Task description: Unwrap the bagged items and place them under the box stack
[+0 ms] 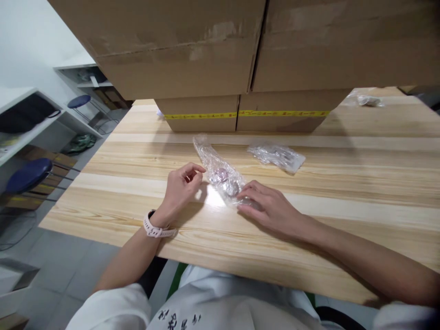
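Note:
A crinkled clear plastic bag (225, 176) lies slantwise on the wooden table in front of me, with small round shiny items inside, one pinkish and one greyish; their kind is unclear through the plastic. My right hand (270, 208) has its fingertips and thumb closed on the near right end of this bag. Just left of the bag is my left hand (182, 185), fingers bent and thumb apart from the index finger, with nothing visible in it. A second clear plastic bag (277, 157) rests farther back to the right, touched by neither hand.
Large cardboard boxes (202, 112), stacked and banded with yellow tape, stand at the back of the table (120, 192). Another plastic packet (369, 101) lies at the far right. Blue stools (29, 175) and white shelving are on the left beyond the table edge.

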A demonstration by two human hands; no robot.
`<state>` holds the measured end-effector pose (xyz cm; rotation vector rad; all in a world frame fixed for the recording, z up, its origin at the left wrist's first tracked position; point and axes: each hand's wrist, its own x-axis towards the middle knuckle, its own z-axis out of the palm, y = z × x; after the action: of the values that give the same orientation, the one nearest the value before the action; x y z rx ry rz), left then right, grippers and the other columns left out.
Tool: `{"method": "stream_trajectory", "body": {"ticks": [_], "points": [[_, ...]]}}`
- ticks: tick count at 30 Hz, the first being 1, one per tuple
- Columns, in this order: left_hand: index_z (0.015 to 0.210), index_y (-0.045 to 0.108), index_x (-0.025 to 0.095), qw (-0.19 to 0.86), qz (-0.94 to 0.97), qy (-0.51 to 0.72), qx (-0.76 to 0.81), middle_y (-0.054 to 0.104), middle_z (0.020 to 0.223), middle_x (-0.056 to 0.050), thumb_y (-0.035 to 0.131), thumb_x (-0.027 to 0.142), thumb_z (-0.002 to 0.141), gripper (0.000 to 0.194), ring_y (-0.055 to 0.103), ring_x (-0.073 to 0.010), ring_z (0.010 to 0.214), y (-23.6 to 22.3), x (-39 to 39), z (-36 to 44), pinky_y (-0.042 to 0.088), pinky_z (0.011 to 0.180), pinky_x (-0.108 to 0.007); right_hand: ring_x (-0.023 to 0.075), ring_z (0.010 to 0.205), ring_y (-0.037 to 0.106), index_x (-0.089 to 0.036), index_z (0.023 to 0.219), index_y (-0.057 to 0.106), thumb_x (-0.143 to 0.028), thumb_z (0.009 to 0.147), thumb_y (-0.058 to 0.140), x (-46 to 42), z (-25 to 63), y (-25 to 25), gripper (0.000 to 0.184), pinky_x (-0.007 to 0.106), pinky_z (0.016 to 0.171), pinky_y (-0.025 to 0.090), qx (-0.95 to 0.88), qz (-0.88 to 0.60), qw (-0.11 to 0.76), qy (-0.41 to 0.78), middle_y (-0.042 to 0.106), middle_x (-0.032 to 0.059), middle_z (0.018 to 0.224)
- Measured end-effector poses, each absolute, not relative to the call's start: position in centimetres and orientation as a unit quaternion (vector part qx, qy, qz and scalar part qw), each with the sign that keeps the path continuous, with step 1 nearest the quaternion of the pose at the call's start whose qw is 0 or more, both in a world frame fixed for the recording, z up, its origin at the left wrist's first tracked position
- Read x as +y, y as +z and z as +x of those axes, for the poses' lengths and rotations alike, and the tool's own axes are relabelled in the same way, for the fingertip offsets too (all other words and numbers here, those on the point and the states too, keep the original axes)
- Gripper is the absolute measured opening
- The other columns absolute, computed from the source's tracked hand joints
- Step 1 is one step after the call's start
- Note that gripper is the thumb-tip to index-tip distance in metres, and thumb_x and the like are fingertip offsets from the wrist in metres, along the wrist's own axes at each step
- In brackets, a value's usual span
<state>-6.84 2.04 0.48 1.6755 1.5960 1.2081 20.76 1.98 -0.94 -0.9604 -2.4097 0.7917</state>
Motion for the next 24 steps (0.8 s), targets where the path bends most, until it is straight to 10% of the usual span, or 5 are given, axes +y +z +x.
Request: {"method": "stream_trajectory", "body": {"ticks": [7, 12, 24], "points": [[0.124, 0.074, 0.030, 0.169, 0.794, 0.371, 0.451, 0.074, 0.121, -0.006, 0.069, 0.021, 0.096, 0.030, 0.062, -0.0238, 0.114, -1.1, 2.2, -6.0, 0.050, 0.101, -0.049, 0.0127, 0.069, 0.056, -0.019, 0.083, 0.068, -0.033, 0.101, 0.058, 1.2, 20.0, -0.4, 0.025, 0.028, 0.065, 0.040, -0.773, -0.348, 0.252, 0.466, 0.065, 0.0008, 0.079], [0.166, 0.024, 0.039, 0.241, 0.782, 0.354, 0.452, 0.063, 0.143, -0.012, 0.074, 0.028, 0.094, 0.089, 0.065, -0.0279, 0.123, -1.7, 1.7, -5.5, 0.050, 0.107, -0.054, 0.0140, 0.071, 0.056, -0.021, 0.090, 0.066, -0.040, 0.095, 0.066, 1.7, 19.4, -1.2, 0.020, 0.029, 0.066, 0.041, -0.721, -0.421, 0.296, 0.465, 0.067, 0.0013, 0.085], [0.165, -0.017, 0.041, 0.273, 0.815, 0.274, 0.431, 0.017, 0.174, -0.020, 0.081, 0.057, 0.083, 0.128, 0.034, -0.0448, 0.154, -2.4, 1.1, -3.1, 0.031, 0.119, -0.072, 0.0144, 0.065, 0.050, -0.020, 0.070, 0.057, -0.033, 0.096, 0.055, 2.9, 17.8, -0.9, 0.029, 0.031, 0.063, 0.036, -0.730, -0.454, 0.306, 0.408, 0.060, 0.0000, 0.070]]}}
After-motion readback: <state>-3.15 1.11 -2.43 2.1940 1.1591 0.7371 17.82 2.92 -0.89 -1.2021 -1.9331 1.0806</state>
